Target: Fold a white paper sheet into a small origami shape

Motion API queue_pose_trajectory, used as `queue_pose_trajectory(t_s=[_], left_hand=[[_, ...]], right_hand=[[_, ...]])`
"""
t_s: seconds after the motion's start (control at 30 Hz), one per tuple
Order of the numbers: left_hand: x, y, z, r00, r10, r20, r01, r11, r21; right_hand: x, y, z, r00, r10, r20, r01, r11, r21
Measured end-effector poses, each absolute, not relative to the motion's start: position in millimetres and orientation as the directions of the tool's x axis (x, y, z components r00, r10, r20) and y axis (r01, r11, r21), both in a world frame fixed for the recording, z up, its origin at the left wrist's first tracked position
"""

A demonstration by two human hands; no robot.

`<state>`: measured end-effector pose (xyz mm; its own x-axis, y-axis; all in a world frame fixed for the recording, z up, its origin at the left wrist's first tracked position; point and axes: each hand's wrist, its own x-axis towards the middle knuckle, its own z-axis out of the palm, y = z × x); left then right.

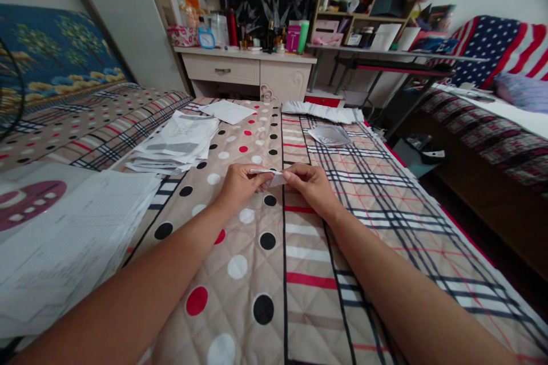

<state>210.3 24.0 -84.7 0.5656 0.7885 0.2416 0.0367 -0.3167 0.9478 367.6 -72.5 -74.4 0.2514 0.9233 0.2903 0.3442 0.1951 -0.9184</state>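
Observation:
A small folded piece of white paper [277,179] is held between my two hands above the patterned bedspread [240,239]. My left hand [242,182] pinches its left end between thumb and fingers. At the right end, the thumb and fingertips of my right hand [310,185] close on the same paper. Beyond my right hand lies a flat silvery packet [330,136]. A stack of loose printed sheets [175,142] rests past my left hand, with a single white sheet [229,112] behind it.
More papers [72,245] are piled at the near left. A row of folded white paper [323,112] lies at the bed's far right. Beyond the bed stand a white dresser [244,71] with bottles and a blue clock [206,37], and a desk [398,54] with shelves.

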Motion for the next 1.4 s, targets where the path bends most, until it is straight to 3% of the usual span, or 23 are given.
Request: queue_pose_trajectory(t_s=[0.27,0.4,0.53,0.8,0.93,1.13,1.27,1.4], left_hand=[[209.1,22.0,-81.1,0.570,0.790,0.228,0.039,-0.303,0.952],[209.1,19.2,-77.6,0.564,0.777,0.279,0.022,-0.353,0.936],[208.9,12.7,-71.7,0.573,0.787,0.229,0.059,-0.318,0.946],[208.6,12.4,-75.9,0.582,0.811,0.056,0.014,-0.079,0.997],[208.9,15.6,-78.5,0.574,0.818,0.021,0.019,-0.039,0.999],[213.9,10.9,-74.5,0.671,0.741,0.043,0.026,-0.082,0.996],[216.9,9.4,-74.4,0.652,0.754,0.081,0.013,-0.118,0.993],[216.4,10.7,-78.9,0.692,0.719,0.064,0.106,-0.189,0.976]], right_hand=[[365.1,-72.5,-72.6,0.353,0.911,0.212,0.207,0.145,-0.967],[361.1,-73.0,-71.5,0.400,0.862,0.310,0.326,0.182,-0.928],[360.6,-74.1,-71.5,0.436,0.820,0.371,0.404,0.190,-0.895],[353.6,-72.7,-70.4,0.411,0.883,0.226,0.291,0.108,-0.951],[352.9,-72.6,-71.9,0.435,0.891,0.134,0.242,0.027,-0.970],[347.8,-75.6,-70.0,0.583,0.800,0.143,0.257,-0.015,-0.966],[344.0,-74.0,-72.3,0.532,0.844,0.070,0.156,-0.017,-0.988],[351.7,-71.7,-76.6,0.506,0.852,0.136,0.173,0.054,-0.983]])
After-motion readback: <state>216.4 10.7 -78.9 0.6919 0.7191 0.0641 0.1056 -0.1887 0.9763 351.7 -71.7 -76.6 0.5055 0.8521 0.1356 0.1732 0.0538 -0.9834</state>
